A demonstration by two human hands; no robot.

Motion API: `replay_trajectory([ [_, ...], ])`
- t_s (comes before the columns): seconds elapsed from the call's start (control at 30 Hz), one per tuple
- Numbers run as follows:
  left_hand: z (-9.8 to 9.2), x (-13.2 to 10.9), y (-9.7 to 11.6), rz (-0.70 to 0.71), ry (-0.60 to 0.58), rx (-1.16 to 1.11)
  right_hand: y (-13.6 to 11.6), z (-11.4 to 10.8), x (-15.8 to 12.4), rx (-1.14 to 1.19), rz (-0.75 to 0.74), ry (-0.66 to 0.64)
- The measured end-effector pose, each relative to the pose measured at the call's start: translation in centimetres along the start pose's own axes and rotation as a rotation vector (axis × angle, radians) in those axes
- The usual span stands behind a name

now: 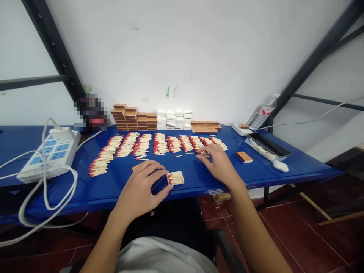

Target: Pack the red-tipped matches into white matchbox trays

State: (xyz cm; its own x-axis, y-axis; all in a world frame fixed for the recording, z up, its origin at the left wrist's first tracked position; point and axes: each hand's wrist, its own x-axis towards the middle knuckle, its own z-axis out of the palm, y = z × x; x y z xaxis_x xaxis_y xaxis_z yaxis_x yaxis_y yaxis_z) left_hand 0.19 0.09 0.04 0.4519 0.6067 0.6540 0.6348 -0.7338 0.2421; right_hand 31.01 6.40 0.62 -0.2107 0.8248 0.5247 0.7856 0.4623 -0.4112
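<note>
Matchbox tray (176, 178) gripped by left hand (141, 190), right hand (217, 163) loose on match rows (159, 144) — blue table (199, 184), white wall (199, 57)

Both forearms are bare along their whole visible length, down to the left hand (141, 191) and the right hand (218, 165). Lower down, a pale grey-white shirt (159, 254) of soft, lightly creased cloth covers the body.

I see the blue table (256, 172) carrying rows of matches (159, 144) toward twelve o'clock, stacked matchboxes (133, 118) behind, a match tray (176, 178) at six, a power strip (49, 153) at nine, a phone (269, 145) at three.
</note>
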Motion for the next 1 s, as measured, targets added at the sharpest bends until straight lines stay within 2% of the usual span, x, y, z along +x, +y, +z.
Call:
replay_trajectory([
  [0.2,-0.2,0.0,0.1,-0.007,-0.008,-0.005,-0.1,1.0,3.0,-0.137,-0.065,-0.23],
  [0.33,-0.2,0.0,0.1,-0.006,-0.01,-0.01,-0.4,0.9,3.3,-0.144,-0.089,-0.314],
  [0.5,-0.2,0.1,0.2,-0.007,-0.005,-0.02,-1.8,0.7,2.6,-0.112,-0.144,-0.307],
  [0.7,-0.2,0.2,0.1,-0.008,-0.009,-0.018,-3.1,1.9,3.9,-0.134,-0.22,-0.326],
  [1.0,-0.2,0.1,0.2,-0.006,-0.008,-0.024,-3.3,2.6,4.5,-0.133,-0.19,-0.34],
])
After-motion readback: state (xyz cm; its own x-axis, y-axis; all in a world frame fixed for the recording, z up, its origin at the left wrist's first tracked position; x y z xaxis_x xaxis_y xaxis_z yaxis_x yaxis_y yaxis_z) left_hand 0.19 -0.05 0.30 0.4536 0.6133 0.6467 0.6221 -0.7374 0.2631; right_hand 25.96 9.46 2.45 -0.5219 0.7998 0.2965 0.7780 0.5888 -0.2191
